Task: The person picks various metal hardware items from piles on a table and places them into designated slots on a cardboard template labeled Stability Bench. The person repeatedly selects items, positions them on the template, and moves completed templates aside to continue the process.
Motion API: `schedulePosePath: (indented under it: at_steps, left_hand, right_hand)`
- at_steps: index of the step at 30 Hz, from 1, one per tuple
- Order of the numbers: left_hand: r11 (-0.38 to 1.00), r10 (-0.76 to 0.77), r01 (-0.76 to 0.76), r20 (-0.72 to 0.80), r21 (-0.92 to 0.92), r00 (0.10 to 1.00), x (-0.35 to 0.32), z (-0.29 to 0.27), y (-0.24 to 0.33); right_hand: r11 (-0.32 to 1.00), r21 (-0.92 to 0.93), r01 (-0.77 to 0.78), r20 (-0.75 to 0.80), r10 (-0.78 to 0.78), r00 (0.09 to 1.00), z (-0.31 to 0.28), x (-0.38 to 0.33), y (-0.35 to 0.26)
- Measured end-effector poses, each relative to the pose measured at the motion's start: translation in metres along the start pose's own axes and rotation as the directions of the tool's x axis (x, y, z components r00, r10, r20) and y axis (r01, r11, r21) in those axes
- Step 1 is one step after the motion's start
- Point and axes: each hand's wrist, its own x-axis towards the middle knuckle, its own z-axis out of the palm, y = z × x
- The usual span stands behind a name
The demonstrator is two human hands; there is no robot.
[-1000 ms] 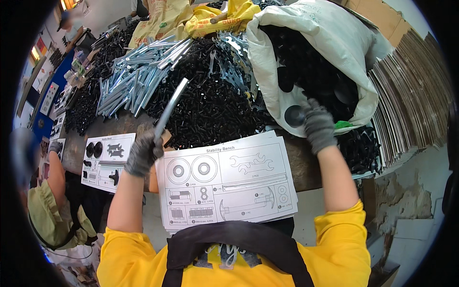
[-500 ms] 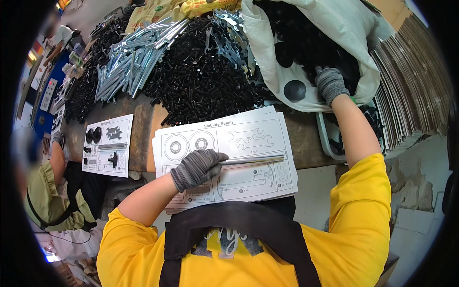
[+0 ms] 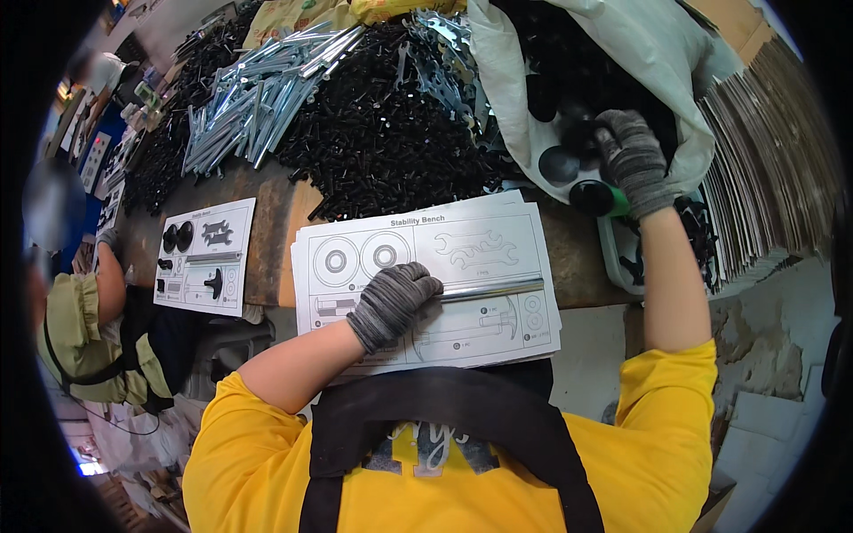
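Observation:
My left hand (image 3: 391, 306), in a grey knit glove, is closed around one end of a shiny metal tube (image 3: 498, 289). The tube lies across a stack of printed parts sheets (image 3: 426, 346) with line drawings. At the mouth of a white sack (image 3: 498, 98), my gloved right hand (image 3: 633, 164) has its fingers curled against a blurred black round part (image 3: 582, 136). Another black round part (image 3: 558, 165) sits beside it on the sack's lip. Below the right palm shows a black-ended green cylinder (image 3: 597, 198); whether the hand grips it is unclear.
Behind the sheets are heaps of black bolts (image 3: 391, 151), metal tubes (image 3: 258, 107) and flat wrenches (image 3: 444, 62). A tray (image 3: 613, 253) of black parts and stacked cardboard (image 3: 773, 160) stand right. A picture sheet (image 3: 204, 258) and a co-worker's arm (image 3: 108, 275) are left.
My right hand has drawn back slightly from inside the sack, and a black round part shows at its fingers. The green cylinder has come into view. My left hand still holds the tube.

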Motion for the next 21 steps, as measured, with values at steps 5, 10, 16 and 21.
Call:
schedulePosePath:
  at_steps: [5,10,16,21]
  left_hand:
    - [0.862,-0.299,0.238,-0.071,-0.447,0.952,0.015,-0.019,-0.007]
    - [0.354,-0.542,0.355,0.120,-0.865,0.832,0.025,-0.049,-0.015]
    - [0.759,-0.529,0.326,-0.241,-0.564,0.814,-0.036,-0.074,-0.067]
    - [0.978,0.177,-0.155,-0.171,0.138,0.969,-0.076,-0.086,-0.100]
  right_hand:
    - [0.377,0.802,-0.463,0.488,0.033,0.872,0.015,-0.035,-0.080]
    - [0.131,0.717,-0.685,0.697,-0.171,0.697,0.042,-0.055,-0.143]
    - [0.432,0.660,-0.614,0.719,-0.130,0.682,0.074,-0.063,-0.185]
    - [0.842,0.535,-0.075,0.541,-0.273,0.796,0.108,-0.078,-0.214]
